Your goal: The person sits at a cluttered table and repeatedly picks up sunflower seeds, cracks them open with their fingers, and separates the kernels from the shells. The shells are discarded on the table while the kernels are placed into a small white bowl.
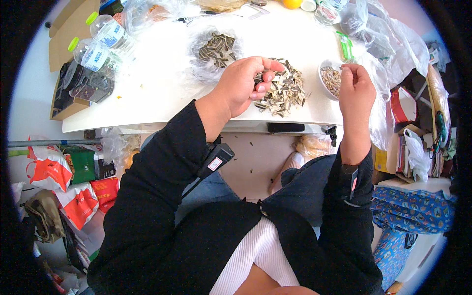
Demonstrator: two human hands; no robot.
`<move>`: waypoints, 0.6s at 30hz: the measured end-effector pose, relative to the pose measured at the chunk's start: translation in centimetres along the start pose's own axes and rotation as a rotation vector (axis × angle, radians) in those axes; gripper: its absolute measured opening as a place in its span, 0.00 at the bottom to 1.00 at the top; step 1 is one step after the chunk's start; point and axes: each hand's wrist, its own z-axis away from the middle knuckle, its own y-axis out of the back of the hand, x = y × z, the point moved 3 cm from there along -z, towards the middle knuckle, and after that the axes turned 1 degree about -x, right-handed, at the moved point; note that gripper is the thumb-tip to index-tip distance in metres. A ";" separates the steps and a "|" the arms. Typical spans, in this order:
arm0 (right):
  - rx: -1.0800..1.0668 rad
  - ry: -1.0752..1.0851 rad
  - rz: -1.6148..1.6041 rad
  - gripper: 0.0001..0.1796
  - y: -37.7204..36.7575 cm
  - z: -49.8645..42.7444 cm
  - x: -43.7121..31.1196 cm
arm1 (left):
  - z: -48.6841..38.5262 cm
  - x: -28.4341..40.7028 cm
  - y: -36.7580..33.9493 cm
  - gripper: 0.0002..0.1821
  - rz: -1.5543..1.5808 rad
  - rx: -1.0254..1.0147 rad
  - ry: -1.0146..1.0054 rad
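My left hand [245, 83] is half curled around several striped sunflower seeds [259, 78], above the left side of a heap of split sunflower seed shells [284, 92]. Over the right rim of a small white bowl [324, 90], my right hand [356, 86] has thumb and forefinger pinched together. A tiny dark bit, apparently a sunflower seed or piece of shell, shows at those fingertips. Pale shelled kernels [331, 78] lie in the bowl. Behind my left hand, a clear plastic bag [197, 61] lies open with unshelled striped seeds [217, 48] inside.
Two water bottles [96, 55] with green caps and a dark-lidded clear jar [92, 86] stand at the left of the white table [155, 99]. A green packet [345, 46] and plastic bags [383, 44] crowd the right. An orange fruit [292, 3] is at the back.
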 end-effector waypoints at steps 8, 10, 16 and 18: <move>-0.180 0.080 -0.409 0.06 -2.0 2.2 -2.4 | 0.8 0.1 -1.6 0.25 -0.127 -0.110 -0.014; -0.359 0.017 -0.629 0.06 -3.2 3.7 -3.5 | 1.0 0.0 -1.9 0.26 -0.172 -0.154 -0.027; -0.650 -0.180 -0.994 0.06 -4.4 5.0 -4.5 | 1.1 0.0 -2.0 0.27 -0.284 -0.267 -0.025; -0.618 -0.152 -0.917 0.06 -4.4 4.9 -4.4 | 0.9 -0.3 -1.9 0.24 -0.312 -0.264 -0.016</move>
